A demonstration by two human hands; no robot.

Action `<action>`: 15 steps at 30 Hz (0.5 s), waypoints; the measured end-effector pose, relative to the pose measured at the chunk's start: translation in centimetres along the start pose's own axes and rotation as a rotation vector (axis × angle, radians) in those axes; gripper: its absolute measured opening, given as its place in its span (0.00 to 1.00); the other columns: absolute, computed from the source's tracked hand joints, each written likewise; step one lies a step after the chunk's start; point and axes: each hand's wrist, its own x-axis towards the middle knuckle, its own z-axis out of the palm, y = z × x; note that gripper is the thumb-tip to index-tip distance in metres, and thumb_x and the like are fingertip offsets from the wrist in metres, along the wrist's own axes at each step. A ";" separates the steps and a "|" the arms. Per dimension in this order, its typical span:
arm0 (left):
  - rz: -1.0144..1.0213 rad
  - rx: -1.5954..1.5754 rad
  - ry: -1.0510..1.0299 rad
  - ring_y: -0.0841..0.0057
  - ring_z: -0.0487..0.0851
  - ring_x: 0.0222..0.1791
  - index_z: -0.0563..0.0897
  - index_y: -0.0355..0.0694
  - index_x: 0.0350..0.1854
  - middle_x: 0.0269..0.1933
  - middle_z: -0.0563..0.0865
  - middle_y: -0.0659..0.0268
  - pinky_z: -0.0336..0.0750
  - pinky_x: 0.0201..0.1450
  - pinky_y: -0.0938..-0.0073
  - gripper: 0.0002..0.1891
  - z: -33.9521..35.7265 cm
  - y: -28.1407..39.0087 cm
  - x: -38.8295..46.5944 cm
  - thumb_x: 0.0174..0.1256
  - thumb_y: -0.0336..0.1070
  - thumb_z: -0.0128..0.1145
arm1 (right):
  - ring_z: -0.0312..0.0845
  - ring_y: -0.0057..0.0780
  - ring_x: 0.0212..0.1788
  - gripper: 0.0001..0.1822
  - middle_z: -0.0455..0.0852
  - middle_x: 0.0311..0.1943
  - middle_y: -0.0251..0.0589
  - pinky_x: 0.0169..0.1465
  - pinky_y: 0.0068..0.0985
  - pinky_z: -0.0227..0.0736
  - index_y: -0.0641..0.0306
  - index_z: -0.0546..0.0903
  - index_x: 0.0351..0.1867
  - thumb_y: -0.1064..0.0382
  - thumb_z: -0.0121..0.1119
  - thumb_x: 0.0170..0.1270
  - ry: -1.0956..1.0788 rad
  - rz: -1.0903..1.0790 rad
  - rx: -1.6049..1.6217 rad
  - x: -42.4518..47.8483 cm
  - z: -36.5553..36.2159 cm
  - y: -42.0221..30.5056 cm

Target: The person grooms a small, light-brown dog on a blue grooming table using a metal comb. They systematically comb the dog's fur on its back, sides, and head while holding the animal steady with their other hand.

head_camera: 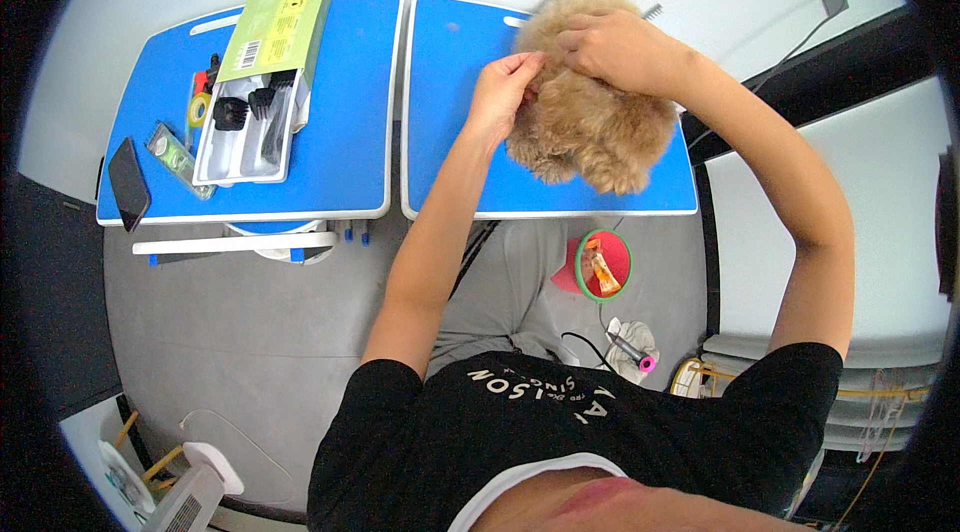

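A fluffy, curly-haired tan dog [592, 119] is on the right blue folding table [457, 157]. At the left side of its upper coat is my left hand [510, 89], thumb and forefinger pinched together; whether fur is between them is unclear. My right hand [619, 48] rests on top of the dog, its fingers bent into the fur, and the fingertips are partly hidden. The toothed end of a grey comb [654, 11] shows just beyond my right hand; the rest of it is hidden, so whether I hold it is unclear.
On the left table [345, 104] lie a green box [277, 22], a white plastic tray [244, 157] with black clipper guards [230, 113], a hair clipper [176, 157], yellow tape [198, 110] and a phone [129, 183]. Below are a red bin [616, 262] and a hair dryer [630, 350].
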 end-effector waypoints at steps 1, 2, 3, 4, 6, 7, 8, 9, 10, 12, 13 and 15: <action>-0.011 -0.033 0.015 0.86 0.76 0.29 0.86 0.34 0.48 0.34 0.86 0.71 0.71 0.34 0.81 0.13 -0.2 0.0 -0.2 0.71 0.39 0.61 | 0.80 0.32 0.50 0.08 0.83 0.39 0.34 0.50 0.28 0.79 0.60 0.86 0.34 0.64 0.60 0.54 -0.017 0.068 -0.049 -0.1 0.2 0.1; -0.022 -0.066 0.030 0.85 0.77 0.30 0.86 0.33 0.49 0.35 0.86 0.70 0.73 0.36 0.81 0.13 -0.4 0.0 -0.5 0.72 0.39 0.60 | 0.80 0.32 0.49 0.08 0.82 0.40 0.34 0.50 0.28 0.79 0.61 0.86 0.34 0.64 0.60 0.54 -0.033 0.136 -0.097 -0.2 0.3 0.2; -0.030 -0.086 0.004 0.83 0.79 0.33 0.85 0.33 0.50 0.38 0.87 0.69 0.74 0.39 0.79 0.14 -0.1 0.2 -1.0 0.71 0.38 0.61 | 0.79 0.31 0.48 0.09 0.82 0.41 0.34 0.50 0.28 0.79 0.61 0.86 0.34 0.64 0.60 0.54 -0.056 0.209 -0.144 -0.4 0.3 0.2; -0.037 -0.106 -0.023 0.81 0.80 0.35 0.84 0.33 0.52 0.40 0.87 0.68 0.75 0.43 0.77 0.14 0.4 0.7 -1.6 0.70 0.36 0.61 | 0.79 0.32 0.48 0.08 0.82 0.41 0.34 0.50 0.28 0.79 0.62 0.85 0.34 0.64 0.59 0.54 -0.047 0.236 -0.141 -0.5 0.5 0.3; 0.061 0.033 -0.070 0.75 0.82 0.42 0.82 0.32 0.54 0.45 0.86 0.64 0.76 0.50 0.73 0.17 0.8 0.7 -2.0 0.66 0.34 0.63 | 0.79 0.32 0.47 0.07 0.81 0.42 0.34 0.50 0.28 0.80 0.63 0.85 0.33 0.64 0.59 0.55 -0.025 0.284 -0.136 -0.4 0.9 0.4; 0.167 0.193 -0.089 0.72 0.82 0.45 0.81 0.32 0.55 0.47 0.85 0.62 0.76 0.53 0.71 0.19 0.9 0.3 -1.9 0.64 0.33 0.64 | 0.79 0.32 0.47 0.07 0.81 0.41 0.34 0.50 0.29 0.80 0.63 0.84 0.33 0.65 0.59 0.55 -0.036 0.313 -0.131 -0.1 0.9 0.4; 0.273 0.354 -0.107 0.68 0.82 0.49 0.81 0.31 0.56 0.50 0.85 0.60 0.75 0.57 0.70 0.21 1.1 0.0 -2.0 0.61 0.32 0.66 | 0.79 0.32 0.47 0.06 0.81 0.41 0.34 0.50 0.29 0.80 0.62 0.84 0.32 0.65 0.59 0.55 -0.046 0.341 -0.127 0.4 0.9 0.4; 0.530 0.790 -0.001 0.58 0.78 0.56 0.79 0.31 0.56 0.54 0.80 0.52 0.73 0.61 0.64 0.25 2.5 0.8 -3.1 0.54 0.30 0.67 | 0.79 0.32 0.47 0.06 0.81 0.41 0.34 0.50 0.29 0.80 0.62 0.84 0.32 0.65 0.59 0.55 -0.069 0.377 -0.116 0.4 1.4 0.4; 0.727 0.808 0.036 0.51 0.74 0.58 0.79 0.32 0.56 0.55 0.77 0.49 0.69 0.63 0.59 0.24 4.0 0.5 -4.3 0.54 0.28 0.64 | 0.79 0.33 0.47 0.06 0.81 0.40 0.35 0.49 0.30 0.80 0.62 0.84 0.32 0.66 0.59 0.55 -0.049 0.431 -0.128 0.5 1.8 0.8; 0.824 0.913 0.011 0.49 0.70 0.62 0.78 0.35 0.57 0.59 0.75 0.51 0.65 0.65 0.53 0.29 7.5 0.1 -7.0 0.46 0.26 0.64 | 0.79 0.35 0.46 0.05 0.81 0.40 0.37 0.49 0.31 0.79 0.63 0.83 0.32 0.66 0.60 0.56 -0.026 0.544 -0.147 0.0 3.1 1.8; 0.860 0.855 -0.027 0.50 0.69 0.64 0.77 0.38 0.61 0.59 0.74 0.50 0.64 0.65 0.50 0.34 9.3 -0.3 -8.2 0.43 0.28 0.68 | 0.79 0.36 0.46 0.05 0.81 0.39 0.37 0.48 0.32 0.79 0.63 0.83 0.32 0.66 0.60 0.56 0.051 0.509 -0.085 -0.3 3.1 2.3; 0.966 0.963 -0.101 0.53 0.60 0.72 0.77 0.49 0.65 0.67 0.69 0.52 0.53 0.73 0.41 0.33 11.5 -1.4 -10.6 0.53 0.40 0.70 | 0.79 0.38 0.45 0.05 0.80 0.38 0.39 0.48 0.34 0.79 0.63 0.83 0.33 0.66 0.60 0.56 0.199 0.436 0.045 -1.0 2.4 3.2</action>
